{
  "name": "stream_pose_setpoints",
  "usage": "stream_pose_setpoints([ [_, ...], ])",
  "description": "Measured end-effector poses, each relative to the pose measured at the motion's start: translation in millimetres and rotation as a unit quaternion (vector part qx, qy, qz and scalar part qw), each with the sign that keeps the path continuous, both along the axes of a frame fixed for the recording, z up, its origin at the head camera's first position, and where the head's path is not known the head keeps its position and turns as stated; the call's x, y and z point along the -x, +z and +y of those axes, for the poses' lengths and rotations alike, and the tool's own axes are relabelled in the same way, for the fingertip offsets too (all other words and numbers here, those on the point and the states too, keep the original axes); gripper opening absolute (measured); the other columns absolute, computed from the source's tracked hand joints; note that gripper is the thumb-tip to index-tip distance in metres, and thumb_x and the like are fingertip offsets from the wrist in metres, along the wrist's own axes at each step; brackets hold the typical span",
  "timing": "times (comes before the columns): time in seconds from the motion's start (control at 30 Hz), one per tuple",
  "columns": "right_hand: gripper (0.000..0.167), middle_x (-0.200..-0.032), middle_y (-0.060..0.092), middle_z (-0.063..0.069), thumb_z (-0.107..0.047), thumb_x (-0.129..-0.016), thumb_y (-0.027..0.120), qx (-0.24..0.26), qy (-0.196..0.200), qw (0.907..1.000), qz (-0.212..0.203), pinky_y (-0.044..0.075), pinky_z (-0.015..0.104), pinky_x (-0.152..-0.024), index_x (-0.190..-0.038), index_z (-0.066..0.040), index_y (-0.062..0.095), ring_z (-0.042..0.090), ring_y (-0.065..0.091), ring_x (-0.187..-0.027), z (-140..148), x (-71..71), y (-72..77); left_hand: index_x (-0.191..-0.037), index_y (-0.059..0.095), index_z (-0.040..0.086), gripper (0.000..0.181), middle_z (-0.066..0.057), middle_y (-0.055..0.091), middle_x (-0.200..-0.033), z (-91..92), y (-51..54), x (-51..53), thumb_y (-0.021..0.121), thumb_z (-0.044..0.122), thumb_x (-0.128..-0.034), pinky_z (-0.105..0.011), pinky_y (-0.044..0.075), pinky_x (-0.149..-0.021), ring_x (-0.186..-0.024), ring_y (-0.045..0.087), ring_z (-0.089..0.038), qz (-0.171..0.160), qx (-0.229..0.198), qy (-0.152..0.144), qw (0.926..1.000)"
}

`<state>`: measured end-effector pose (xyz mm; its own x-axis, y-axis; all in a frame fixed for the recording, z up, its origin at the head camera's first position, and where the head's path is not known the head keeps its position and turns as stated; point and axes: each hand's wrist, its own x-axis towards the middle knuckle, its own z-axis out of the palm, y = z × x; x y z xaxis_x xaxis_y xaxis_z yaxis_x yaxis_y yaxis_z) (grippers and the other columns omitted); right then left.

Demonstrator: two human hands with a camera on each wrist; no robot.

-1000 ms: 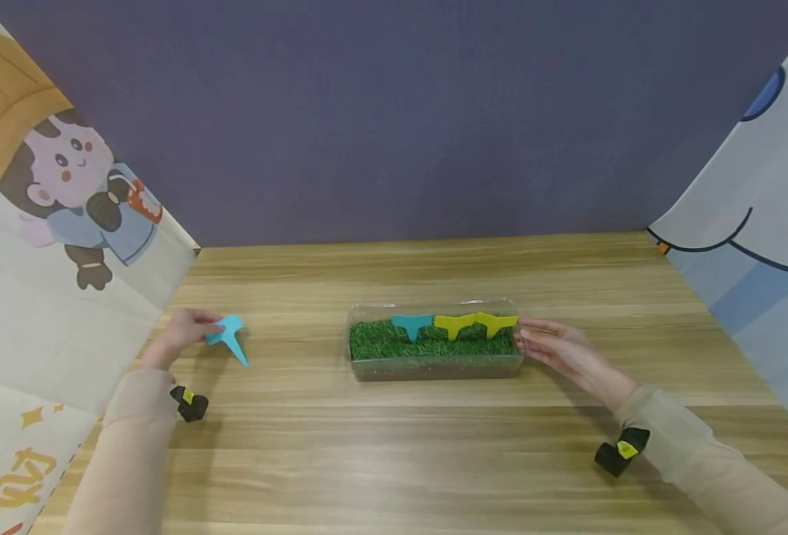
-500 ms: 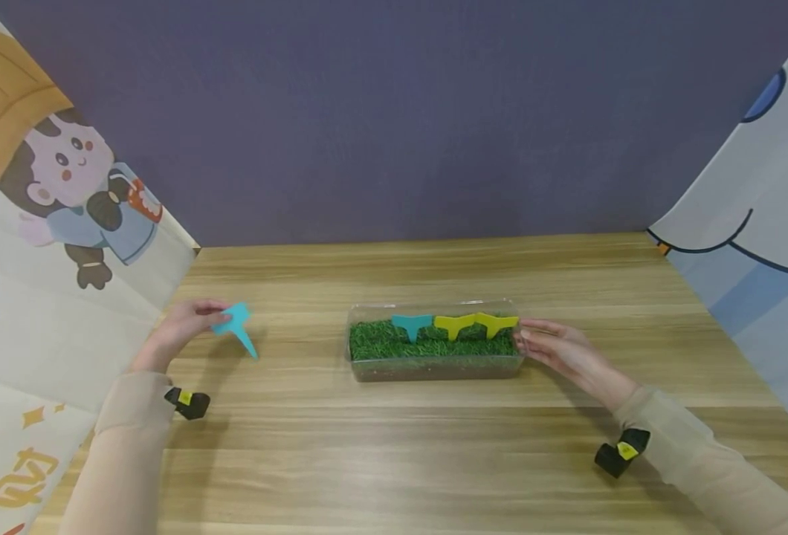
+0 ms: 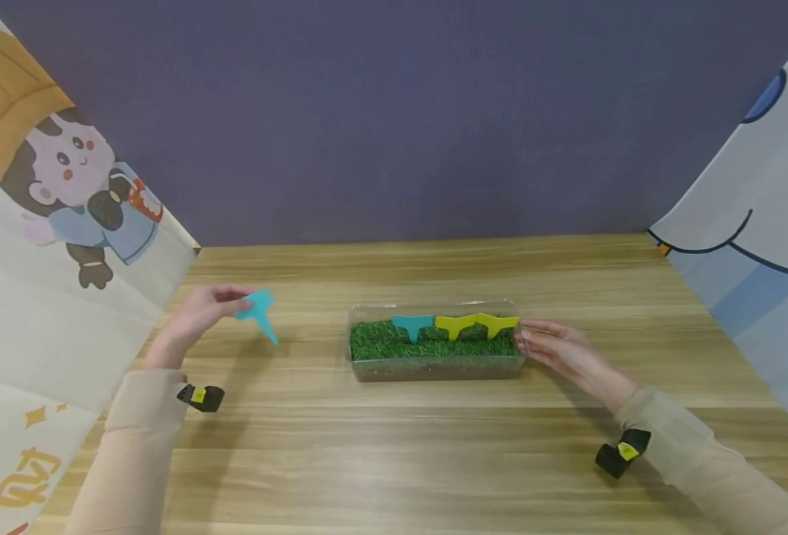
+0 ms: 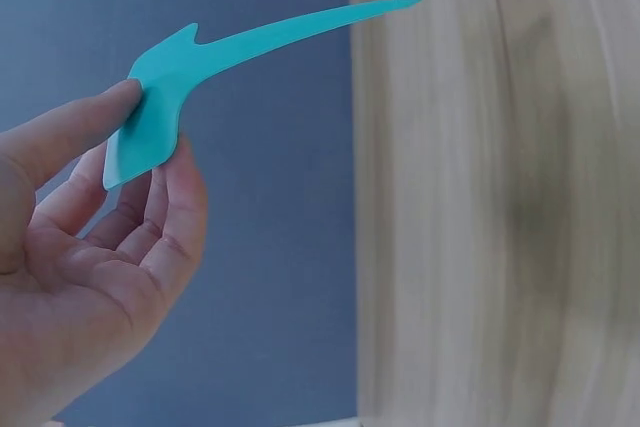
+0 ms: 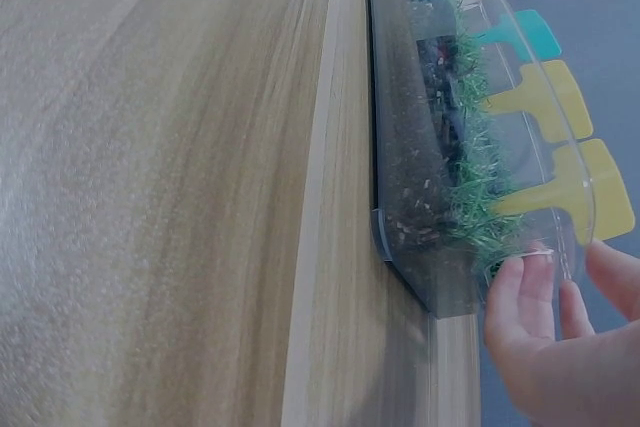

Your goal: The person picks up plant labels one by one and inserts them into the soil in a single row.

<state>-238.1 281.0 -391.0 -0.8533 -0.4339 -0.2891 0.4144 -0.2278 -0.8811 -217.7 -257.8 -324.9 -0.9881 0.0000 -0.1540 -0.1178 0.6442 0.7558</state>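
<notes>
In the head view my left hand [image 3: 200, 316] is raised over the left part of the table, pinching a turquoise T-shaped plant label [image 3: 257, 306]. The left wrist view has the thumb and fingers on the label's broad head [image 4: 150, 132], its thin stem pointing away. A clear planter box [image 3: 437, 369] stands mid-table, with soil and green artificial grass [image 3: 380, 338] inside. One blue label [image 3: 412, 323] and two yellow labels, a middle one [image 3: 455, 324] and a right one [image 3: 497, 323], stand upright in the grass. My right hand [image 3: 571, 360] grips the box's right end at the rim.
The wooden table [image 3: 380, 461] reaches back to a dark blue-purple wall [image 3: 394, 126]. Cartoon-printed panels border it, a left panel [image 3: 19, 312] and a right panel [image 3: 755, 215]. Bare wood lies between the left hand and the box.
My left hand has risen and moved to the right and away from me, carrying the turquoise plant label with it. The right hand and the planter box have stayed in place.
</notes>
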Motion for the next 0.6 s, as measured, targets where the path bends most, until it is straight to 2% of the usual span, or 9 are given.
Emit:
stream_pose_setpoints([
  [0.17,0.036,-0.098,0.064,0.004,0.0,-0.085,0.054,-0.002,-0.001,1.0,-0.003,0.044,0.026,-0.088,-0.12,-0.002,0.043,0.014,0.06,-0.092,-0.3,0.2,0.0,-0.119,0.052,0.005,0.052,-0.014,0.054,-0.115,14.5,8.7,1.1,0.058,0.042,-0.0821,-0.049,0.033,-0.093,-0.097,0.051,-0.022,0.001,-0.008,-0.006,0.9999],
  [0.4,0.035,-0.098,0.064,0.004,0.001,-0.085,0.053,0.002,0.001,1.0,-0.003,0.045,0.025,-0.087,-0.119,-0.004,0.046,0.014,0.06,-0.093,0.5,0.3,-0.6,-0.114,0.055,0.005,0.046,-0.013,0.056,-0.112,35.5,17.0,4.5,0.059,0.038,-0.083,-0.039,0.04,-0.087,-0.094,0.053,-0.018,0.033,-0.002,-0.024,0.9992],
  [0.6,0.053,-0.098,0.064,0.003,0.0,-0.085,0.054,-0.008,0.002,1.0,-0.003,0.044,0.025,-0.088,-0.131,0.006,0.027,0.013,0.059,-0.093,0.6,0.5,0.2,-0.112,0.057,0.007,0.043,-0.01,0.057,-0.111,51.6,24.8,5.9,0.06,0.037,-0.0826,-0.038,0.04,-0.086,-0.092,0.054,-0.017,0.04,-0.012,-0.039,0.9984],
])
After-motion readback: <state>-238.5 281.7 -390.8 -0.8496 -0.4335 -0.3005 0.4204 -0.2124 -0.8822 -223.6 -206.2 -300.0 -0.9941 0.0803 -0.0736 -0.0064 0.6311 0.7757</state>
